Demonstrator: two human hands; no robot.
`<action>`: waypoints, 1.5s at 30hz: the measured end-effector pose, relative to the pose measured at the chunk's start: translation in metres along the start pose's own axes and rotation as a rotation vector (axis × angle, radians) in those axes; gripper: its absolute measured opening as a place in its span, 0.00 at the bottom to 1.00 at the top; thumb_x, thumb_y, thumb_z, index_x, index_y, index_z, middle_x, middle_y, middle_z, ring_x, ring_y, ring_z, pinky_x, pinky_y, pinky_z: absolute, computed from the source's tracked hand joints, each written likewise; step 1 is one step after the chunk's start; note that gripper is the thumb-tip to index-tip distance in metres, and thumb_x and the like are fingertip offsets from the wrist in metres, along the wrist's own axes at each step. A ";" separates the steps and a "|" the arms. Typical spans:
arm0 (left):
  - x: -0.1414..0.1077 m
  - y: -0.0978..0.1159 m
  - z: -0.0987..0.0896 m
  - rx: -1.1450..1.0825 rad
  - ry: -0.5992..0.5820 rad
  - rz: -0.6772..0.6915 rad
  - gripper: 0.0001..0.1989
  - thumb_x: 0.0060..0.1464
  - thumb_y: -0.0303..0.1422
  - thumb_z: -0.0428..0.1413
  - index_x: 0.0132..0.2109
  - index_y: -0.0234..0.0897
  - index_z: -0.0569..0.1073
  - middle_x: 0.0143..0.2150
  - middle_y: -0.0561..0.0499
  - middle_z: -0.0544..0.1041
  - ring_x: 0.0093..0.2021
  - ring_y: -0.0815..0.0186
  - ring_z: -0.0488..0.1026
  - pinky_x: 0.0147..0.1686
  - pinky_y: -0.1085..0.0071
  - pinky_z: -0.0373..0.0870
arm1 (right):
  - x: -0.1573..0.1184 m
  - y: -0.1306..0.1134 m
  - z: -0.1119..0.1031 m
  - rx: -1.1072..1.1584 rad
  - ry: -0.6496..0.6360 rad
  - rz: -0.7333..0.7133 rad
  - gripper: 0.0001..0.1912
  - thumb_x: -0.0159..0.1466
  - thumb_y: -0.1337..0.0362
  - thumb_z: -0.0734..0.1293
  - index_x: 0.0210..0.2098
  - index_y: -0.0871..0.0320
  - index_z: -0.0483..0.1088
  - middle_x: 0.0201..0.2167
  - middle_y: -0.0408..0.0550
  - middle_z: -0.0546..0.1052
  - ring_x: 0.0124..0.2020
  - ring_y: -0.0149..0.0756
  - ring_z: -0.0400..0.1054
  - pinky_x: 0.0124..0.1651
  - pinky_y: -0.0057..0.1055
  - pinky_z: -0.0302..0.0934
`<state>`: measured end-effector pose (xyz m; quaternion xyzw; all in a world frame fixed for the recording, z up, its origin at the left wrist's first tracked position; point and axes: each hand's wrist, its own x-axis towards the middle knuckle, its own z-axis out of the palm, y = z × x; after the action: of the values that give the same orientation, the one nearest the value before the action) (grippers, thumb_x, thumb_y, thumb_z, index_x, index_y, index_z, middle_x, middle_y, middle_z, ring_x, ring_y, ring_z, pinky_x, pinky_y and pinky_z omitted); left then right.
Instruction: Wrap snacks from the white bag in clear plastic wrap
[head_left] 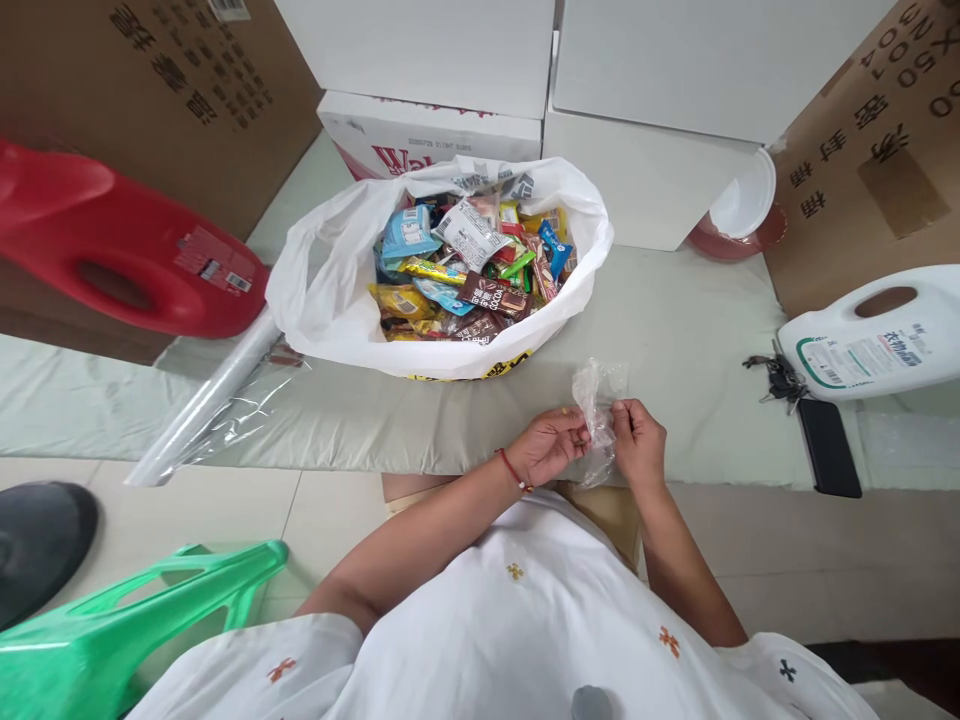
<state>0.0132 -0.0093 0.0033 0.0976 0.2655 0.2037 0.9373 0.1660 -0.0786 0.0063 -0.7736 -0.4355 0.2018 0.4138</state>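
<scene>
A small clear plastic bag [598, 410] is held between my two hands at the table's front edge, crumpled along its left side. My left hand [553, 444], with a red string bracelet at the wrist, pinches that left side. The fingers of my right hand [639, 440] are closed on the bag's right edge. Beyond them, on the pale green table cover [660, 320], sits a wide-open white plastic bag [330, 300] full of wrapped snacks [472, 235].
A red jug [150, 240] and a clear plastic roll [210, 395] lie left. To the right are a white bottle [877, 335], keys [784, 380], a black phone [829, 447] and bowls [742, 205]. Boxes [442, 130] line the back; a green stool [135, 620] stands lower left.
</scene>
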 end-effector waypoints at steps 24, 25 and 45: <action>0.000 -0.005 -0.007 0.665 0.340 0.478 0.18 0.53 0.45 0.64 0.30 0.39 0.67 0.22 0.60 0.61 0.25 0.72 0.54 0.28 0.72 0.50 | 0.007 0.013 -0.006 0.030 0.033 0.095 0.21 0.69 0.46 0.61 0.31 0.55 0.69 0.20 0.36 0.61 0.25 0.31 0.55 0.31 0.29 0.53; -0.002 -0.003 -0.008 0.667 0.350 0.484 0.18 0.54 0.45 0.64 0.30 0.38 0.68 0.22 0.60 0.61 0.25 0.72 0.54 0.28 0.72 0.50 | 0.008 0.014 -0.006 0.052 0.019 0.099 0.21 0.69 0.46 0.61 0.31 0.55 0.70 0.20 0.36 0.61 0.25 0.31 0.55 0.31 0.29 0.53; -0.004 0.010 0.005 0.594 0.510 0.221 0.05 0.64 0.36 0.53 0.43 0.39 0.67 0.47 0.48 0.77 0.20 0.76 0.63 0.20 0.74 0.51 | 0.023 -0.004 0.013 0.788 0.140 0.501 0.20 0.58 0.48 0.74 0.31 0.53 0.62 0.21 0.33 0.64 0.15 0.21 0.51 0.15 0.22 0.43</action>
<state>0.0101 -0.0025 0.0123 0.3382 0.5248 0.2354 0.7449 0.1675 -0.0523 0.0031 -0.6506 -0.0967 0.3929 0.6426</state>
